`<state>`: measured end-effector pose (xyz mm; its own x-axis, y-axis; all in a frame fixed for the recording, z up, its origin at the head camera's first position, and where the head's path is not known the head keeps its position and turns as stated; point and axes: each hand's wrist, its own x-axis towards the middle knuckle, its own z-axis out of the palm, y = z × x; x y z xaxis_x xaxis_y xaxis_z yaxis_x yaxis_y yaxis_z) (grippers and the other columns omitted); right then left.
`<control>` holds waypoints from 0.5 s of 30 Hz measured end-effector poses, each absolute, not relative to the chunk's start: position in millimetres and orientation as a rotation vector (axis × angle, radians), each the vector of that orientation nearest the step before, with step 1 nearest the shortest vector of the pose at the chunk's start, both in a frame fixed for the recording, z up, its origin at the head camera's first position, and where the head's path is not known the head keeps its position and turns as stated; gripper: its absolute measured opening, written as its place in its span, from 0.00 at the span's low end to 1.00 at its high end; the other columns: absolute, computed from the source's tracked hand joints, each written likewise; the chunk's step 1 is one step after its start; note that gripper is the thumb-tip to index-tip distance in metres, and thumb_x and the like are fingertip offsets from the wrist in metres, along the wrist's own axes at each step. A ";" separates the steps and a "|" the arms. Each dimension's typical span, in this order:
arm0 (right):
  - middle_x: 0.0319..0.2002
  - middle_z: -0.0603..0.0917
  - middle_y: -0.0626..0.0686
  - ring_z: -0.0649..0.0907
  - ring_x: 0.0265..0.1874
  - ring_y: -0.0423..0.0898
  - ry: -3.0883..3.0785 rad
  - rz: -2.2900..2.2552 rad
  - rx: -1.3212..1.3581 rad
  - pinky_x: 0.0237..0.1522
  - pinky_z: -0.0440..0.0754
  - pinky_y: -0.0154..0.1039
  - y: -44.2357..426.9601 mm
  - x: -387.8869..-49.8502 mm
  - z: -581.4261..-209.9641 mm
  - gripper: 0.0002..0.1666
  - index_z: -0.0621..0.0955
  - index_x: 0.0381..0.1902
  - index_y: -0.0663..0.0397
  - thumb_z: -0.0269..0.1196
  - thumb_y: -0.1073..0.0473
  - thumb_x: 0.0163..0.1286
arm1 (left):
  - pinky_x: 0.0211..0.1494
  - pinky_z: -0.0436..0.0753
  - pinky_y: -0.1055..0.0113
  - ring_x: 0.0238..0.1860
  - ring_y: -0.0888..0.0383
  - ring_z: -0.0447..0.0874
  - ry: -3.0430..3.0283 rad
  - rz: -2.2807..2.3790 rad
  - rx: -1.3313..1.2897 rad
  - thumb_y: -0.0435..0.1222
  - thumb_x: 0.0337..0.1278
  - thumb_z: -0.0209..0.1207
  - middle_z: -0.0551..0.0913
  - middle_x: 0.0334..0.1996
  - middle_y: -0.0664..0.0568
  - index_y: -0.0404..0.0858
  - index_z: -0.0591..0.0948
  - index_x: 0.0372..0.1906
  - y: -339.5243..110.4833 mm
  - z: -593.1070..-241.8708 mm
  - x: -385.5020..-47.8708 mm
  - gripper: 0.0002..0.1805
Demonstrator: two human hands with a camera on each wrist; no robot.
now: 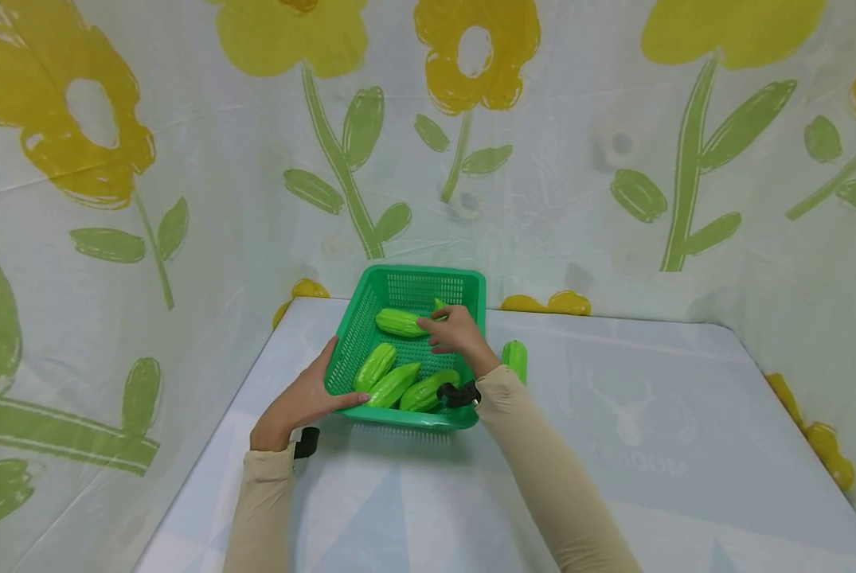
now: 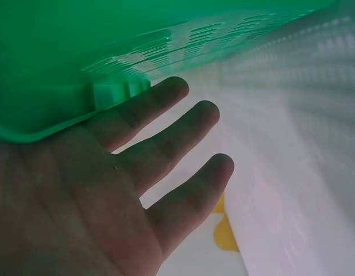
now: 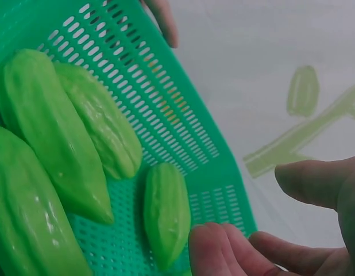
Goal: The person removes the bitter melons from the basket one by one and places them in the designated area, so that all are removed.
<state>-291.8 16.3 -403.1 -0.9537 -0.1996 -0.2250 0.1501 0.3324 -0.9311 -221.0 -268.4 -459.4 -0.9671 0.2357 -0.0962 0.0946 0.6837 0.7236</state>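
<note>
A green plastic basket (image 1: 428,270) holds several bright green, ridged bitter melons (image 1: 397,321). My left hand (image 1: 306,404) rests at its near left corner, the thumb lying over the front rim. In the left wrist view, three straight, spread fingers (image 2: 172,144) of that hand lie outside the basket wall. My right hand (image 1: 458,330) hovers over the far right part of the basket, near a melon partly hidden behind it. Nothing shows between its thumb and fingers, which stand apart in the right wrist view. One more bitter melon (image 1: 515,360) lies on the table outside, right of the basket.
The basket stands on a pale patterned table (image 1: 635,398), near its back edge. A white curtain (image 1: 571,159) printed with yellow flowers and green leaves hangs behind and on both sides. Dark straps (image 1: 306,442) sit around both wrists.
</note>
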 end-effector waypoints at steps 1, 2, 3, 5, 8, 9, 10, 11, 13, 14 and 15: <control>0.61 0.81 0.73 0.86 0.56 0.65 2.304 -1.650 -0.049 0.58 0.87 0.53 14.4 -292.1 -403.3 0.36 0.68 0.74 0.67 0.62 0.51 0.78 | 0.79 0.59 0.30 0.83 0.36 0.48 2.712 1.157 0.269 0.62 0.54 0.70 0.42 0.86 0.43 0.49 0.32 0.85 -268.4 -459.3 -220.9 0.70; 0.61 0.81 0.73 0.86 0.56 0.65 2.304 -1.645 -0.050 0.58 0.87 0.53 12.5 -292.5 -403.4 0.36 0.68 0.75 0.67 0.61 0.51 0.79 | 0.78 0.59 0.30 0.83 0.36 0.49 2.712 1.157 0.272 0.62 0.54 0.70 0.42 0.86 0.42 0.48 0.32 0.85 -268.3 -459.2 -220.6 0.70; 0.61 0.81 0.73 0.86 0.57 0.65 2.307 -1.641 -0.047 0.58 0.87 0.52 10.6 -292.8 -403.6 0.36 0.68 0.75 0.67 0.61 0.51 0.79 | 0.78 0.59 0.30 0.83 0.36 0.49 2.710 1.162 0.268 0.61 0.54 0.70 0.42 0.86 0.43 0.49 0.33 0.85 -268.0 -458.6 -220.3 0.70; 0.61 0.81 0.73 0.85 0.58 0.66 2.298 -1.638 -0.039 0.58 0.87 0.52 6.8 -293.2 -403.5 0.37 0.67 0.75 0.67 0.61 0.50 0.78 | 0.78 0.59 0.30 0.83 0.36 0.49 2.707 1.168 0.265 0.60 0.55 0.70 0.43 0.86 0.43 0.49 0.33 0.85 -267.8 -458.3 -219.7 0.69; 0.61 0.81 0.72 0.85 0.59 0.65 2.295 -1.638 -0.024 0.58 0.87 0.51 1.3 -294.0 -405.6 0.37 0.68 0.75 0.67 0.61 0.50 0.78 | 0.78 0.60 0.30 0.83 0.36 0.49 2.710 1.162 0.260 0.60 0.56 0.70 0.43 0.86 0.43 0.48 0.33 0.85 -267.5 -458.2 -218.8 0.69; 0.61 0.81 0.72 0.85 0.59 0.65 2.293 -1.641 -0.021 0.59 0.87 0.51 -0.2 -294.0 -406.1 0.37 0.68 0.75 0.67 0.61 0.51 0.78 | 0.78 0.59 0.31 0.83 0.37 0.49 2.708 1.167 0.253 0.59 0.56 0.70 0.43 0.86 0.44 0.49 0.33 0.85 -267.5 -458.3 -218.8 0.68; 0.61 0.81 0.73 0.85 0.58 0.65 2.295 -1.639 -0.020 0.59 0.86 0.52 -1.8 -294.1 -406.6 0.37 0.68 0.75 0.67 0.61 0.51 0.79 | 0.79 0.59 0.31 0.83 0.37 0.49 2.709 1.166 0.251 0.59 0.56 0.70 0.43 0.86 0.44 0.49 0.33 0.85 -267.5 -458.6 -219.0 0.68; 0.61 0.81 0.73 0.85 0.58 0.65 2.298 -1.641 -0.020 0.59 0.86 0.52 -3.5 -294.4 -407.2 0.36 0.68 0.74 0.68 0.61 0.51 0.79 | 0.79 0.59 0.31 0.83 0.37 0.49 2.710 1.163 0.248 0.59 0.55 0.70 0.43 0.86 0.44 0.49 0.33 0.85 -267.4 -458.7 -219.1 0.68; 0.60 0.82 0.73 0.86 0.56 0.65 2.303 -1.644 -0.019 0.59 0.86 0.52 -6.6 -295.1 -407.9 0.35 0.69 0.74 0.68 0.62 0.52 0.78 | 0.78 0.59 0.31 0.83 0.36 0.49 2.711 1.156 0.248 0.59 0.56 0.70 0.42 0.86 0.44 0.48 0.33 0.85 -266.7 -458.4 -219.7 0.68; 0.59 0.82 0.73 0.86 0.55 0.65 2.314 -1.636 -0.021 0.58 0.86 0.52 -8.3 -295.3 -408.2 0.35 0.69 0.73 0.69 0.62 0.52 0.78 | 0.78 0.59 0.31 0.83 0.37 0.49 2.710 1.157 0.245 0.59 0.56 0.70 0.42 0.86 0.44 0.48 0.33 0.85 -266.5 -458.4 -220.0 0.68; 0.58 0.83 0.73 0.87 0.54 0.65 2.328 -1.625 -0.023 0.57 0.87 0.52 -9.9 -295.6 -408.6 0.35 0.70 0.73 0.69 0.62 0.52 0.78 | 0.78 0.59 0.31 0.83 0.37 0.49 2.711 1.154 0.247 0.60 0.55 0.70 0.43 0.86 0.44 0.48 0.33 0.85 -266.3 -458.4 -220.3 0.69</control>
<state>-295.6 -9.9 -408.6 -0.9544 -0.1835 -0.2353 0.1576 0.3595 -0.9197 -220.3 -266.3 -458.4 -0.9691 0.2237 -0.1039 0.0802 0.6842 0.7249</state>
